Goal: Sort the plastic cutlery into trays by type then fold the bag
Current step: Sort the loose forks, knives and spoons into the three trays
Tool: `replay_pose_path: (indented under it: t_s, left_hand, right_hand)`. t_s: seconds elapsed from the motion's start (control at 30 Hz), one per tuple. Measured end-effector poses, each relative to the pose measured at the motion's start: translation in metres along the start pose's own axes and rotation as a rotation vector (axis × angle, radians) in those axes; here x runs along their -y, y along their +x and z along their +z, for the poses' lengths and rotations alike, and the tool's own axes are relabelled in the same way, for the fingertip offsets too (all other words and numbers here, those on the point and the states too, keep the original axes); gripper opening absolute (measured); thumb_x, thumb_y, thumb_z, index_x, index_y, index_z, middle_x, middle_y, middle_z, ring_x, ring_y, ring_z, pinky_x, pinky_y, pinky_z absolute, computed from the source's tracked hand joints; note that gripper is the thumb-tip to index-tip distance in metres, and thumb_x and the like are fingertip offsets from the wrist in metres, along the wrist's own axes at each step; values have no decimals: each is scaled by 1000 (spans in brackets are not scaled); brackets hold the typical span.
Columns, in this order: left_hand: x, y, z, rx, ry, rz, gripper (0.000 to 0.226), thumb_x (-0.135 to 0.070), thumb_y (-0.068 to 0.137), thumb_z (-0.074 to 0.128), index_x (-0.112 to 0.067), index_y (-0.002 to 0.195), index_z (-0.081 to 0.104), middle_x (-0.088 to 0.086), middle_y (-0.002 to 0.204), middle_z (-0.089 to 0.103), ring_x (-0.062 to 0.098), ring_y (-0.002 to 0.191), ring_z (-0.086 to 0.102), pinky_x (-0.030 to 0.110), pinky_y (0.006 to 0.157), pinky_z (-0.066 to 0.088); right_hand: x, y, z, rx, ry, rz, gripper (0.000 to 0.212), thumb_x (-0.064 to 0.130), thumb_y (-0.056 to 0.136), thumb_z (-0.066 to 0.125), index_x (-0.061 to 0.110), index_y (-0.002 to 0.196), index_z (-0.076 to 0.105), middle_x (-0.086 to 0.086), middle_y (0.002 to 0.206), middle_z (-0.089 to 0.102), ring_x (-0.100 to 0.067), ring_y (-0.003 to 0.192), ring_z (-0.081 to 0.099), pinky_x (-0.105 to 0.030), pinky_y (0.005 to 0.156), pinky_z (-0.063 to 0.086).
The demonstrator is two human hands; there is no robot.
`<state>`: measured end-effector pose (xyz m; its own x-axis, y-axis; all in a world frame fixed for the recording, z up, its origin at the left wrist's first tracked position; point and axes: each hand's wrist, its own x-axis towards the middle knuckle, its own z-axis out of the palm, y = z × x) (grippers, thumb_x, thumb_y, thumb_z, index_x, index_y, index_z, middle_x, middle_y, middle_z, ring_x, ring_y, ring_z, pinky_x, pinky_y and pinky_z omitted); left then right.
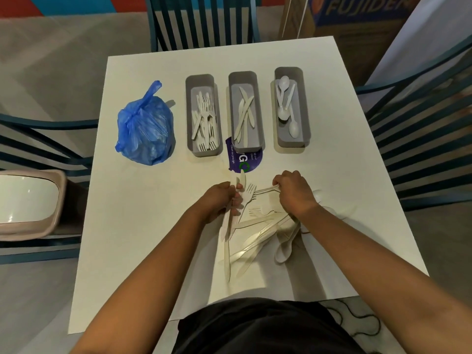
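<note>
Head view: left hand (221, 200) grips knives, right hand (293, 192) pinches forks (265, 190); pile (258, 233) beneath. Light, stiff, slick plastic — take by handles.

both hands forward on outstretched bare arms, left hand (221, 200) and right hand (293, 191) curled, fingers pinching

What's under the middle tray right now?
A purple sticker on the table pokes out from beneath the near end of the middle tray, which holds knives. How far the sticker runs underneath is hidden by the tray.
</note>
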<state>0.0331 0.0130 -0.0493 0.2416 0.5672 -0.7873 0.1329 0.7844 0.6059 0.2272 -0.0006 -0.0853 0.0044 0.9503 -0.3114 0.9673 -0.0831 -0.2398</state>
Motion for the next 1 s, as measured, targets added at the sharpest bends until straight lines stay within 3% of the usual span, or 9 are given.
replay_pose_path:
  t_s: [0.1,0.23,0.33,0.5,0.63,0.7,0.77,0.87,1.0]
  left_hand:
    - [-2,-3,2,1,-84,-34,29,2,95,33,-8,104,59,6,76,54,16,61,51,37,73,53]
    - [-3,-6,5,44,-121,-42,22,4,94,37,-7,102,55,9,73,53,15,55,57,28,59,55]
    - [-3,-4,5,22,-118,-25,22,0,95,41,-9,109,56,11,83,59,18,64,62,37,74,55]
    - [-5,1,4,-58,-57,2,24,-3,97,38,-12,104,60,7,84,61,16,63,55,33,68,51]
    - [-10,4,4,-23,-118,19,31,13,90,36,-7,100,58,8,79,58,14,56,61,27,63,53]
    - [-14,4,7,-24,-160,43,24,10,93,39,-4,94,58,9,80,59,16,65,62,27,67,56]
    - [-19,2,9,-52,-208,58,20,4,95,43,-4,88,60,10,80,61,15,64,63,24,58,58]
    - [-25,4,10,-153,-185,105,14,-6,95,49,-7,96,62,5,77,63,12,57,58,22,47,49]
    - [-29,10,3,-267,-134,184,21,-7,96,41,-11,90,61,3,73,56,12,57,43,24,53,37]
  right_hand:
    - [-6,-1,-3,-55,-58,4,42,-7,87,46,13,121,59,-8,118,57,-26,110,47,-29,88,41]
    - [-13,-1,-10,-206,-110,-4,38,-8,79,54,8,112,64,-12,110,60,-31,106,48,-34,83,37]
    - [-19,0,-14,-331,-118,-4,37,-15,60,70,3,92,71,-16,93,64,-36,92,56,-36,74,46]
    - [-30,-1,-25,-360,-22,89,39,-14,76,60,3,110,66,-18,114,55,-35,113,44,-34,88,38]
    - [-39,2,-29,-366,148,182,34,-6,91,46,6,118,62,-15,115,54,-32,109,46,-31,89,35]
    - [-38,3,-31,-368,332,183,27,-1,94,45,4,115,62,-16,114,54,-29,105,50,-32,88,41]
    - [-28,4,-35,-341,556,155,22,3,95,46,3,110,62,-12,109,54,-21,97,52,-25,83,42]
    - [-9,7,-41,-266,714,108,25,1,94,47,9,113,60,-3,101,51,-18,88,53,-16,69,41]
    - [18,14,-47,-186,807,35,36,-4,93,44,15,120,57,-5,100,47,-10,72,47,-1,57,37]
